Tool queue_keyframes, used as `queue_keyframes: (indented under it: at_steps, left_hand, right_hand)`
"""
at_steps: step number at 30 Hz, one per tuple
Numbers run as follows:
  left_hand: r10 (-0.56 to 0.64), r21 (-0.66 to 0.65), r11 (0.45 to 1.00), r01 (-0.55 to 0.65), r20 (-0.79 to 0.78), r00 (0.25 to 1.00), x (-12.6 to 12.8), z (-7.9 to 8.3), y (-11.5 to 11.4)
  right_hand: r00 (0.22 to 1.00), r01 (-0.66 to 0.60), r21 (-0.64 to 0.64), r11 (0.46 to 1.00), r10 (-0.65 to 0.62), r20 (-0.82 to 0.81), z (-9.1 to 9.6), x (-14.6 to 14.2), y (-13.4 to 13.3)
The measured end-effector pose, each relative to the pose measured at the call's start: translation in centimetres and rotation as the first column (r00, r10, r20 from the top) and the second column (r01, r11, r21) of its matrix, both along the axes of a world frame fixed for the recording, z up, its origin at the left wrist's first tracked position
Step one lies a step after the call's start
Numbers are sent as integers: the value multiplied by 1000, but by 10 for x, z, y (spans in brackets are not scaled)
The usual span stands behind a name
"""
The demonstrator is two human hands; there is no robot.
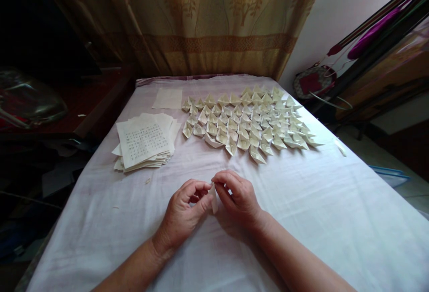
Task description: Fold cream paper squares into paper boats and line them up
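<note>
Both my hands meet over the white cloth near the table's front. My left hand (183, 211) and my right hand (236, 196) pinch a small folded piece of paper (213, 199) between their fingertips; most of it is hidden by the fingers. Beyond them lie several rows of finished folded paper boats (250, 121). A stack of printed paper sheets (146, 141) sits to the left, with a single blank sheet (167, 98) behind it.
The white cloth (301, 202) covers the table. A patterned curtain (208, 19) hangs behind. Dark furniture (50, 104) stands on the left; rods and a purple item (372, 33) lean at the right. A small paper scrap (341, 147) lies near the right edge.
</note>
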State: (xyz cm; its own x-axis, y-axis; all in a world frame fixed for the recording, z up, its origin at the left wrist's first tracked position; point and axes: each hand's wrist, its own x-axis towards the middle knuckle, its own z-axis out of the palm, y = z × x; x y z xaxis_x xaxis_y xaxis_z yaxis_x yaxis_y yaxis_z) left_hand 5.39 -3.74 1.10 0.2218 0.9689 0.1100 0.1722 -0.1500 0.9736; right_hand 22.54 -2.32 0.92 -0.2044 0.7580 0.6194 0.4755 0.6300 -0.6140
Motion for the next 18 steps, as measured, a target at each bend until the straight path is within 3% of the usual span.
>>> queue_keyframes:
  at_steps: [9, 15, 18]
  left_hand:
    - [88, 21, 996, -88, 2, 996, 5, 2, 0]
    - [100, 80, 992, -98, -17, 995, 4, 5, 3]
    - [111, 93, 990, -110, -14, 994, 2, 5, 5]
  right_hand:
    - [1000, 12, 23, 1000, -13, 16, -1, -4, -2]
    - [997, 63, -74, 995, -66, -45, 0, -5, -5]
    - [999, 19, -69, 997, -22, -39, 3, -5, -6]
